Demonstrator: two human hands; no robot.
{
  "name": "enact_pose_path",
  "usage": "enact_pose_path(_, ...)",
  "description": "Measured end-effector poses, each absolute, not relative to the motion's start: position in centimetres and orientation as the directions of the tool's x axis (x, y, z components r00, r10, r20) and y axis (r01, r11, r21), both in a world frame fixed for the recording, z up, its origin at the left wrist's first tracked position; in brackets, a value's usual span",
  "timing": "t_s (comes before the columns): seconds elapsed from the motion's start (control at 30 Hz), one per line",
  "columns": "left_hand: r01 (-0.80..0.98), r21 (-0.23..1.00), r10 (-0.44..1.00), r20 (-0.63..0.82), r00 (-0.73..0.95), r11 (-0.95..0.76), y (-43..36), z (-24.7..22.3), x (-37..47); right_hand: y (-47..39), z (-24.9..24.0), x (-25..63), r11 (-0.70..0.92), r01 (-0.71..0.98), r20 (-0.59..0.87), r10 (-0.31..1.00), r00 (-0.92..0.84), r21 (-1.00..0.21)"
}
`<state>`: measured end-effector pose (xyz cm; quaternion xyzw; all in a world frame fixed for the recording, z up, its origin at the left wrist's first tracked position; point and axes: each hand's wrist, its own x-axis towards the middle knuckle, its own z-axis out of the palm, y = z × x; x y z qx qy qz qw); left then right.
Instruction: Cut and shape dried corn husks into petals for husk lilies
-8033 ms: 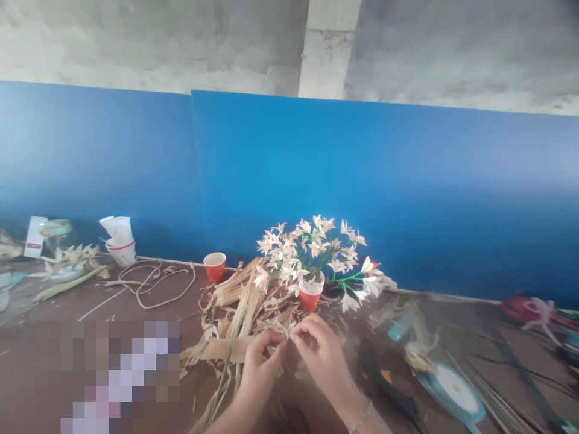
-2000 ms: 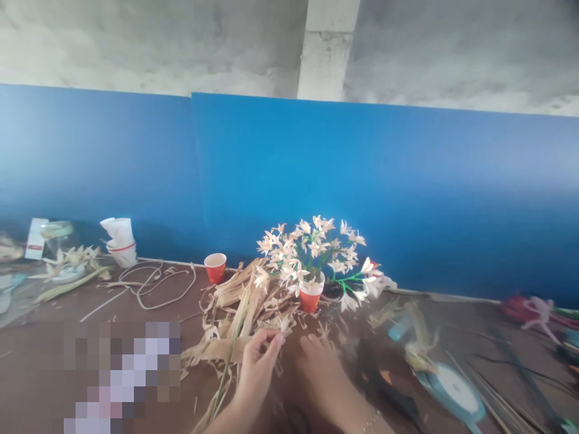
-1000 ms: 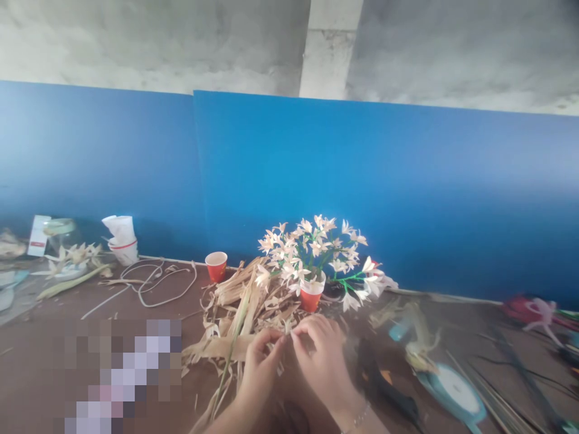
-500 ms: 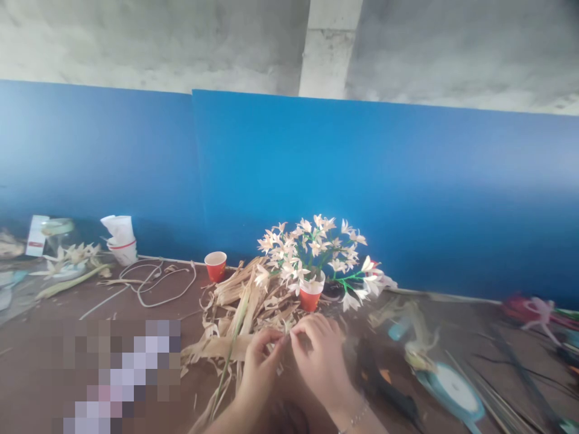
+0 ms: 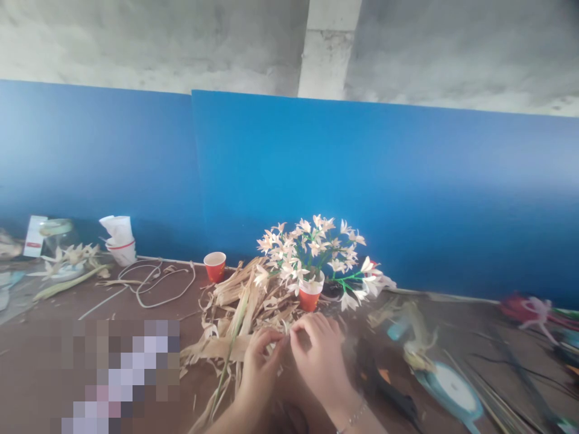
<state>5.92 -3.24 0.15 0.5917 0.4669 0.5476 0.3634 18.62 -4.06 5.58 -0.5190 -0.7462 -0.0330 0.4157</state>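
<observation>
My left hand [image 5: 263,360] and my right hand [image 5: 319,352] meet fingertip to fingertip over the table, both pinched closed. Between the fingertips is something small and pale, too small to name. Just beyond my hands stands a red and white paper cup [image 5: 310,296] with a bunch of cream flowers [image 5: 316,244] on green stems. Dried corn husks [image 5: 246,289] lie in a heap behind and beside my left hand. A black tool resembling a glue gun [image 5: 391,386] lies to the right of my right wrist.
An empty red paper cup [image 5: 215,268] stands left of the husks, near a looped white cord [image 5: 165,301]. A ribbon spool [image 5: 455,389] and thin sticks [image 5: 502,398] lie at the right. A blue panel [image 5: 289,163] borders the back. Pixelation hides part of the lower left.
My hands stay almost where they were, with the fingertips still together. The view has shifted very slightly; nothing else has visibly moved.
</observation>
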Motion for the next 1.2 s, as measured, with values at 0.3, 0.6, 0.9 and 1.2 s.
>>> enact_pose_path(0.3, 0.167, 0.94, 0.95, 0.309, -0.039, -0.299, -3.3, 0.4, 5.9, -4.0, 5.7, 18.6, 0.45, 0.815, 0.663, 0.74, -0.113, -0.364)
enact_pose_path(0.6, 0.156, 0.939, 0.95, 0.313, -0.013, -0.308, -3.3, 0.0, 5.9, -3.8, 5.4, 18.5, 0.444, 0.824, 0.67, 0.735, -0.109, -0.353)
enact_pose_path(0.9, 0.057, 0.983, 0.983, 0.179, -0.033, -0.177, -3.2, 0.0, 6.0, -4.2, 5.0, 19.9, 0.458, 0.774, 0.659, 0.749, -0.07, -0.437)
enact_pose_path(1.2, -0.183, 0.98, 0.983, 0.11, 0.148, -0.082, -3.6, 0.0, 6.3, -4.3, 4.3, 20.9, 0.369, 0.448, 0.436, 0.898, 0.053, -0.814)
